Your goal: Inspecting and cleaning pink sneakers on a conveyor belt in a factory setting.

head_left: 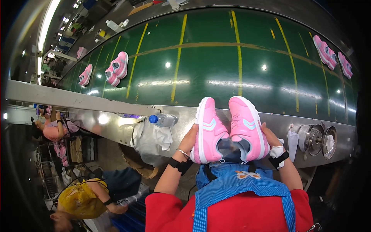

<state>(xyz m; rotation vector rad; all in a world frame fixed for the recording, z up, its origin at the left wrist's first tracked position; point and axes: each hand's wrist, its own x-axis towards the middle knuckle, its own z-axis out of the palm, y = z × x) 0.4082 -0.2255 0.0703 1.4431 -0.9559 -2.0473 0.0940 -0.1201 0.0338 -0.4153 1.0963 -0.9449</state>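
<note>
Two pink sneakers with white soles and pale stripes are held up side by side in front of me, toes pointing away. My left hand (188,140) grips the left sneaker (210,129) along its outer side and sole. Around the outer side of the right sneaker (247,125) my right hand (271,136) is closed, with a white cloth or tissue (276,152) tucked at the wrist strap. The shoes are close together over the metal edge of the bench, their openings toward me. My fingertips are partly hidden behind the shoes.
Beyond runs a green conveyor belt (208,63) with yellow lines, carrying more pink sneakers (117,69) at left and others (325,52) at right. A capped plastic bottle (164,120), plastic bag (148,141) and metal dish (310,140) sit along the edge. Co-workers (83,199) are at left.
</note>
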